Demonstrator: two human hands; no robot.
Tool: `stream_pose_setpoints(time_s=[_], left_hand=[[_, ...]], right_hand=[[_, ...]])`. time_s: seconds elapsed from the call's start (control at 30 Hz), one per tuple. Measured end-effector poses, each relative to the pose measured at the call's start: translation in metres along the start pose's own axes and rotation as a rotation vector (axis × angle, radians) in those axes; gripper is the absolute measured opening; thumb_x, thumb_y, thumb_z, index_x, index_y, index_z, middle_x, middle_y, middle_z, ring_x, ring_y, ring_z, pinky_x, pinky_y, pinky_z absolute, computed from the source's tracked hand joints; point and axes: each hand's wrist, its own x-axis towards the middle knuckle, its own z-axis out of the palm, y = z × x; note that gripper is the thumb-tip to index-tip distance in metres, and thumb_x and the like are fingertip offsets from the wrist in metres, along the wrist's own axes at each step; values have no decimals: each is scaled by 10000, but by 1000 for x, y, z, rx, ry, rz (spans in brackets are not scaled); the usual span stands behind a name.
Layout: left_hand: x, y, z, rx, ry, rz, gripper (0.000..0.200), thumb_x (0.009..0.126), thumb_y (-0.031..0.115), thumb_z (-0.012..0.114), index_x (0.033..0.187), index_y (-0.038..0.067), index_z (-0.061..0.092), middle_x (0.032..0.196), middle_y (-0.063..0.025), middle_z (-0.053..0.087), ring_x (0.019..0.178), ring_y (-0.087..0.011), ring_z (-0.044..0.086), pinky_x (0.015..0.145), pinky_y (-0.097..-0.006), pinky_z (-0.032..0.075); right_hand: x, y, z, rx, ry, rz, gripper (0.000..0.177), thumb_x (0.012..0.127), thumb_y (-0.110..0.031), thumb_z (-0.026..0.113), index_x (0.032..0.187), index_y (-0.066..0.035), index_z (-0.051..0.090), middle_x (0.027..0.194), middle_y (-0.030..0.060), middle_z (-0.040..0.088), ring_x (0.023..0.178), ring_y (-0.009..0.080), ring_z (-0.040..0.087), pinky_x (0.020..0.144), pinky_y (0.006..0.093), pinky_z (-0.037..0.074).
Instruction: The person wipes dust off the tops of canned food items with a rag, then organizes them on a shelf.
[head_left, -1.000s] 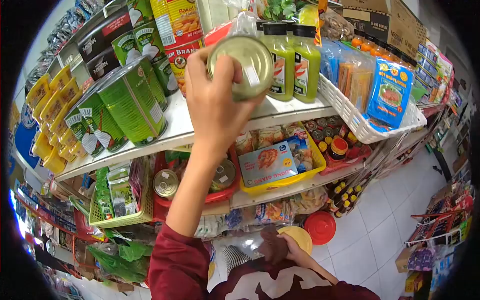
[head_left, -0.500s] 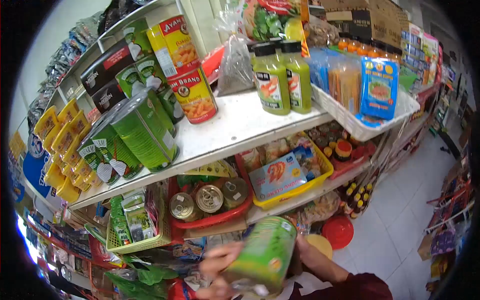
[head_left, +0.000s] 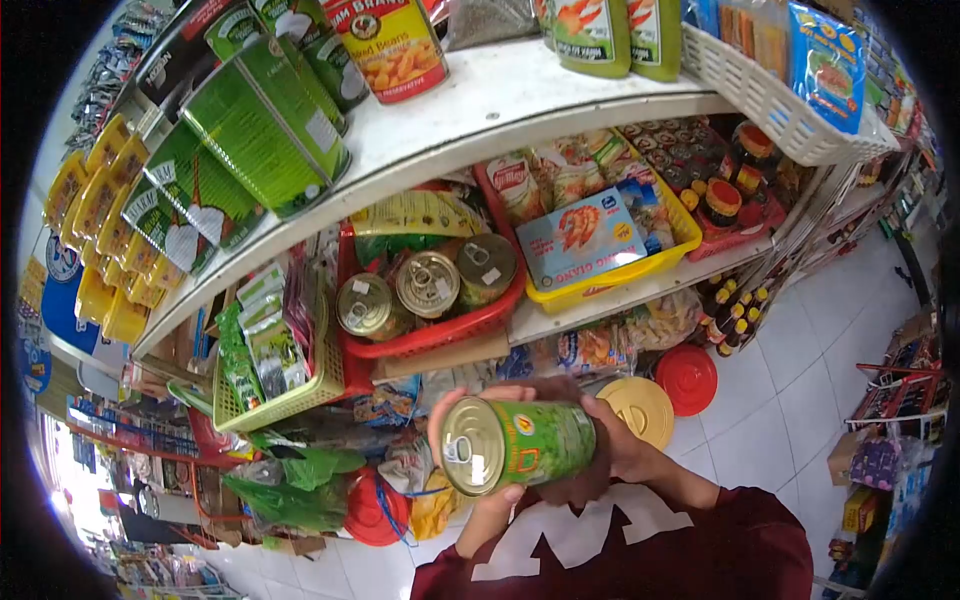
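Note:
Both hands hold a green-labelled tin can [head_left: 548, 442], lying almost level in front of my chest. Its metal pull-tab lid faces left and toward me, with a small white sticker on it. My left hand [head_left: 488, 512] wraps round the lid end, thumb below and fingers over the top. At the other end, my right hand [head_left: 622, 445] grips the base, its fingers partly hidden behind the can. Beyond the can, a red basket [head_left: 440, 340] on the lower shelf carries several cans with pull-tab lids.
Green cans [head_left: 265, 125] and a baked beans can [head_left: 390, 50] stand on the white upper shelf [head_left: 480, 130]. Below are a yellow basket [head_left: 620, 285] with packets and a pale green basket [head_left: 325, 385]. Red [head_left: 687, 380] and tan lids [head_left: 640, 410] sit near the tiled floor.
My view has tipped downward, so the shelves sit higher in it. The can has turned from steeply tilted and blurred to nearly level, its lid now showing. Both hands still hold it.

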Motion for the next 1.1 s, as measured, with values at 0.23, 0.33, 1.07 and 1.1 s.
stream_pose_setpoints(time_s=[0.23, 0.33, 1.07, 1.1], left_hand=[[-14, 1, -16, 248, -124, 205, 989, 521, 259, 765, 1283, 33, 177, 1073, -289, 468, 989, -372, 506, 877, -464, 409], [-13, 12, -16, 338, -229, 211, 1004, 517, 260, 771, 1295, 65, 168, 1106, -284, 454, 1024, -378, 492, 888, -473, 400], [-20, -14, -18, 417, -253, 449, 840, 553, 241, 831, 1159, 65, 277, 1007, -304, 524, 927, -381, 553, 815, -490, 441], [-21, -14, -17, 421, -253, 450, 845, 551, 236, 832, 1162, 69, 273, 1009, -302, 525, 928, -380, 553, 818, -487, 440]], right_hand=[[-5, -17, -10, -353, 13, 3, 353, 842, -207, 565, 1110, 19, 517, 1011, 45, 580, 913, 98, 523, 836, 254, 409], [-3, 6, -21, -145, -76, -50, 371, 833, -232, 581, 1095, 25, 528, 1010, 47, 582, 892, 102, 526, 816, 260, 414], [6, -14, -37, -436, -135, -190, 617, 667, -99, 611, 1224, 50, 390, 1179, 126, 502, 1086, 212, 479, 954, 313, 338], [7, -10, -35, -323, -134, -168, 582, 691, -127, 625, 1208, 39, 417, 1156, 114, 517, 1067, 199, 487, 942, 306, 347]])
